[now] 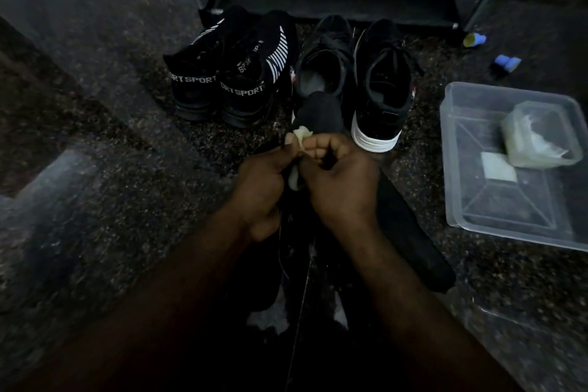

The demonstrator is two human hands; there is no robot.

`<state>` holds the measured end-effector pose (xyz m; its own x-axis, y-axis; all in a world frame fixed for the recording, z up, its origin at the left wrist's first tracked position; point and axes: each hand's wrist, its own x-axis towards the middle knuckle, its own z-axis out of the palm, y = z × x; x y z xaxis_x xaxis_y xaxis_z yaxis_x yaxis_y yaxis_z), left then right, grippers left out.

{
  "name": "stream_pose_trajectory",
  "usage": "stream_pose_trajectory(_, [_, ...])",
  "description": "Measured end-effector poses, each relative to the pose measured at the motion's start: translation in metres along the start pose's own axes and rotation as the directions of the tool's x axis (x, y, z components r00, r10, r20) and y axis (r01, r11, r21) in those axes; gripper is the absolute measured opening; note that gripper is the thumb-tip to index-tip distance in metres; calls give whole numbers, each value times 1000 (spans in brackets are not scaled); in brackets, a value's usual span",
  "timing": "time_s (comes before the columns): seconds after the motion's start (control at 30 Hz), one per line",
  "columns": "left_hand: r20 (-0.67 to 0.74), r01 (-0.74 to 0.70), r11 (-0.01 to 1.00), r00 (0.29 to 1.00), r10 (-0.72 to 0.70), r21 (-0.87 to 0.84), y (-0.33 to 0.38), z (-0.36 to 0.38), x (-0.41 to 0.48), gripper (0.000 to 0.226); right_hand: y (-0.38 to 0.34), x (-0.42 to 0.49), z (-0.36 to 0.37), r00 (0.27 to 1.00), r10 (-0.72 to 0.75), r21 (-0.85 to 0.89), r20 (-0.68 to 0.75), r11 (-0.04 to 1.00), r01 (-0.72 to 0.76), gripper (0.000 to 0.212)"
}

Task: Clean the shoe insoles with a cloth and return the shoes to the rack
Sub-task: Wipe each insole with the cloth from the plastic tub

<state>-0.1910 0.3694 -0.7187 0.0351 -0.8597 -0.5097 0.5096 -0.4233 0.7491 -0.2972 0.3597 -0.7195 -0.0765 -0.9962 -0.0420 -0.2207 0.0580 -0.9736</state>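
Nearest, the left hand [261, 181] and right hand [340, 181] sat knuckle to knuckle, fingers curled, both pinching a pale cloth [299, 137] against a black insole [321, 113]. Which hand also held the insole was too dark to tell. Its long axis ran straight away from the grip, its rounded end just beyond the fingertips. A second insole [413, 232] lay just right of the right wrist. Beyond stood the shoes [381, 83], and farther off the rack [334, 3].

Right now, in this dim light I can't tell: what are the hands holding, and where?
The left hand and right hand together grip a pale cloth bunched against a black insole below its rounded end.
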Motion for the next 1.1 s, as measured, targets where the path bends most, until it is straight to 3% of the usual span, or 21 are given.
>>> stream_pose_trajectory(0.1, [3,8,1000,1000,-8,23,-7,5,-2,37,11,17,-17,988,25,-97,-152,994,-41,10])
stream_pose_trajectory(0.17, [4,4,1000,1000,-4,26,-10,7,-3,38,12,19,-25,982,62,-108,-176,991,-82,9])
stream_pose_trajectory(0.33, [-26,23,1000,999,-24,-21,-3,-2,3,49,-5,-5,1,1000,-11,4,9,1000,11,11])
stream_pose_trajectory(0.53, [11,6,1000,1000,-6,26,-11,6,-4,39,11,19,-24,977,87,-84,-195,991,-105,8])
stream_pose_trajectory(0.7, [33,14,1000,999,-14,1,-2,-1,0,40,-4,-1,-1,999,42,19,-10,999,-42,18])
stream_pose_trajectory(0.9, [26,50,999,998,-51,18,-7,4,-5,47,9,19,-23,975,124,-52,-182,989,-136,8])
stream_pose_trajectory(1.1, [15,46,999,999,-46,-8,2,-4,1,46,-5,-3,4,998,56,33,27,998,-57,11])
